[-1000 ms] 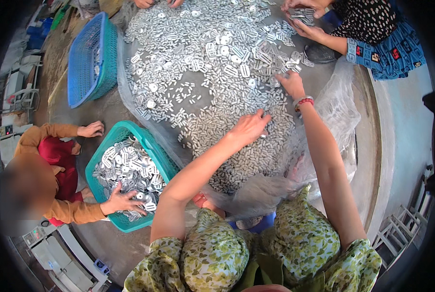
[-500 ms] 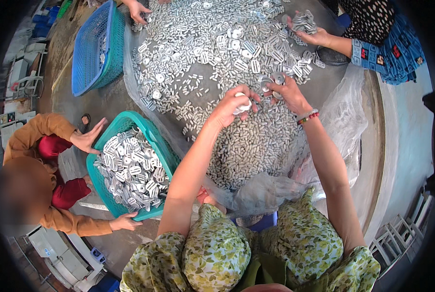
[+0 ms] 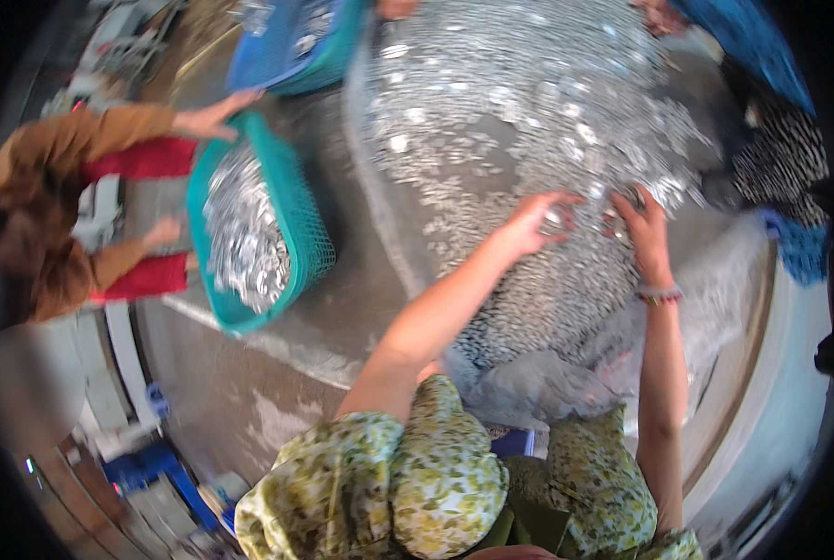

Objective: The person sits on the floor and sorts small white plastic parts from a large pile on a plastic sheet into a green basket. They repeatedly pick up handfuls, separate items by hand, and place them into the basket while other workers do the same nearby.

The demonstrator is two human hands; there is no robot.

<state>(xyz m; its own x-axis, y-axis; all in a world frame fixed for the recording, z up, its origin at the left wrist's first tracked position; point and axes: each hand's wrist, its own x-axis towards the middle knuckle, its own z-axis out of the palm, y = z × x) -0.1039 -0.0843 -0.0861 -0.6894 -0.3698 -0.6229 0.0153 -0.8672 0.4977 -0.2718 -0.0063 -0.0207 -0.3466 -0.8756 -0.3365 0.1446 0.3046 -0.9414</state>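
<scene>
My left hand (image 3: pixel 540 224) is above a heap of small grey metal slugs (image 3: pixel 552 299), fingers curled around a shiny whitish round metal piece (image 3: pixel 555 217). Just to its right, my right hand (image 3: pixel 646 229), with bracelets at the wrist, has its fingers bent around one or more grey metal pieces (image 3: pixel 633 198). Blur hides their exact number. Larger flat, pale metal pieces lie scattered among the slugs farther off.
At left a person in brown sleeves (image 3: pixel 123 121) has one hand on the rim of a green basket (image 3: pixel 298 201) full of slotted metal pieces. Beyond stands a blue basket (image 3: pixel 249 65). Clear plastic sheeting (image 3: pixel 715 289) edges the heap. Another person in blue (image 3: pixel 753 47) is at far right.
The view has swung and blurred. The person at left has shifted the green basket farther from me, with one hand now off it. My hands have moved slightly apart, still holding metal pieces.
</scene>
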